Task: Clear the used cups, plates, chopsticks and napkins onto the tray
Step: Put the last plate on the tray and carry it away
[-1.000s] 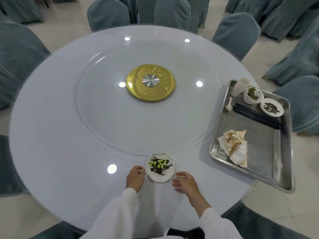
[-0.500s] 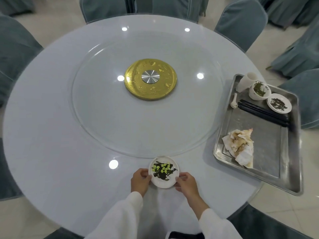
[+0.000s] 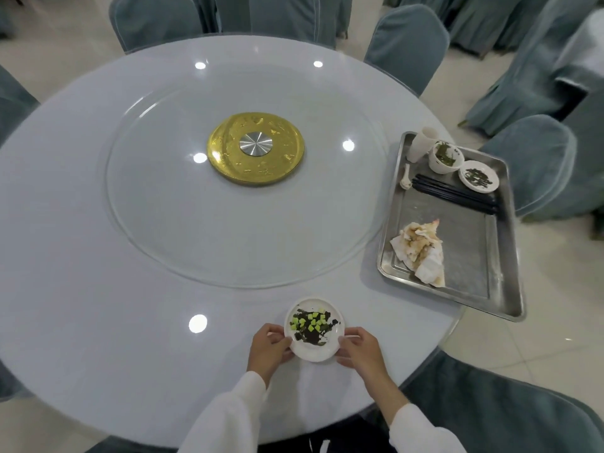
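A: How many, left to right?

B: I count one plate (image 3: 313, 331) pinched between my left hand (image 3: 268, 349) and right hand (image 3: 361, 351) over the bench (image 3: 98, 256). Right of my grip, the tray (image 3: 503, 289) carries one spoon (image 3: 406, 178), one tumbler (image 3: 421, 147), one bowl (image 3: 445, 157), one saucer (image 3: 479, 180), chopsticks (image 3: 454, 193), napkins (image 3: 421, 251).

A: Writing?

B: None legible.

A round white table (image 3: 98, 256) with a glass turntable (image 3: 163, 223) stands on pale tiles (image 3: 539, 322), ringed by grey-green covered chairs (image 3: 407, 44).
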Action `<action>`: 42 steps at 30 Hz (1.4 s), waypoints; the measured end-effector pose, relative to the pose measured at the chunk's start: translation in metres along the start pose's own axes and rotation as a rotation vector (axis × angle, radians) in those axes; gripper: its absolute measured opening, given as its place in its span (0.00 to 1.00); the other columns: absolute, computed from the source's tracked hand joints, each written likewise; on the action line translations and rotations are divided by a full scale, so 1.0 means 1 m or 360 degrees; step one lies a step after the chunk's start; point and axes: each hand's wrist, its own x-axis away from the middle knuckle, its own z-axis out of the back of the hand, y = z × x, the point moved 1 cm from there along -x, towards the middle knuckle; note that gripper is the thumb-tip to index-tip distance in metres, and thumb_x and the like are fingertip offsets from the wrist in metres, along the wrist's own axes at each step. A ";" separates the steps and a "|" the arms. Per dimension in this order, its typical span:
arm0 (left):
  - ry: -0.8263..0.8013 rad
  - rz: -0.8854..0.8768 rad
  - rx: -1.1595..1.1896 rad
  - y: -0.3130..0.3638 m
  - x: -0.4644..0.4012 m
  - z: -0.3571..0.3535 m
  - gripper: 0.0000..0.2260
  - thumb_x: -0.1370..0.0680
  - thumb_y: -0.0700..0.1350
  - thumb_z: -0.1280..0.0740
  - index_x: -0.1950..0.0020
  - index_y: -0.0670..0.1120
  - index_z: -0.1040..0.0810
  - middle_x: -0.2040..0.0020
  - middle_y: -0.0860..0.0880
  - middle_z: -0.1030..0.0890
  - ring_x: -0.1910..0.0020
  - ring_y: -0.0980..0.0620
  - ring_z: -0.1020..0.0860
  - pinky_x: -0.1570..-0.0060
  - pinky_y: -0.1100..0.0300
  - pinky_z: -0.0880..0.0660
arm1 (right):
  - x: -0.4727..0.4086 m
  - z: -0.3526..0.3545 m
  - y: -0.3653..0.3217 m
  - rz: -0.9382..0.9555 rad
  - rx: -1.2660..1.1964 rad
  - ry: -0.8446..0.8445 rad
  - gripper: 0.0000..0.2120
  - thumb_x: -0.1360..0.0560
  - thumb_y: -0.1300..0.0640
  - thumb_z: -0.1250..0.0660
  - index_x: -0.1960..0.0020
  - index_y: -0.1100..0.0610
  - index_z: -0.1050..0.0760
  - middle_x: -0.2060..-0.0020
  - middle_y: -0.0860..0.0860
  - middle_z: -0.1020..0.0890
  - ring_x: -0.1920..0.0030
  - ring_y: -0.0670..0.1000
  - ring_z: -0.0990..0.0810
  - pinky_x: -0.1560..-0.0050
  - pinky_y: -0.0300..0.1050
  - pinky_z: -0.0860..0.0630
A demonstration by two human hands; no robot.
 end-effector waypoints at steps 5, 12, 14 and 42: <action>-0.0135 -0.0079 0.0041 -0.007 0.023 -0.011 0.07 0.20 0.32 0.30 0.44 0.38 0.24 0.54 0.41 0.12 0.55 0.42 0.12 0.59 0.53 0.15 | 0.026 0.023 0.008 0.0069 -0.0087 0.0032 0.05 0.19 0.64 0.31 0.44 0.57 0.21 0.55 0.53 0.11 0.59 0.52 0.11 0.61 0.43 0.16; -0.0263 -0.0179 0.0033 -0.008 0.059 -0.036 0.08 0.19 0.33 0.30 0.42 0.39 0.25 0.50 0.39 0.13 0.54 0.42 0.12 0.57 0.51 0.15 | 0.053 0.054 0.025 0.0169 -0.0222 0.0148 0.05 0.18 0.61 0.31 0.43 0.54 0.21 0.52 0.53 0.12 0.59 0.51 0.11 0.60 0.45 0.15; -0.0294 -0.0207 0.0020 -0.009 0.070 -0.043 0.08 0.19 0.34 0.30 0.42 0.39 0.25 0.47 0.38 0.14 0.53 0.41 0.12 0.56 0.50 0.15 | 0.061 0.064 0.031 0.0206 -0.0238 0.0174 0.05 0.18 0.61 0.30 0.43 0.53 0.21 0.53 0.52 0.11 0.58 0.51 0.11 0.60 0.46 0.14; -0.0513 -0.0449 0.0166 -0.146 0.313 -0.227 0.16 0.21 0.36 0.27 0.33 0.45 0.20 0.41 0.44 0.14 0.44 0.43 0.13 0.54 0.50 0.15 | 0.214 0.327 0.165 0.0549 -0.0719 0.0208 0.11 0.19 0.61 0.28 0.40 0.49 0.17 0.50 0.47 0.11 0.53 0.52 0.11 0.55 0.50 0.13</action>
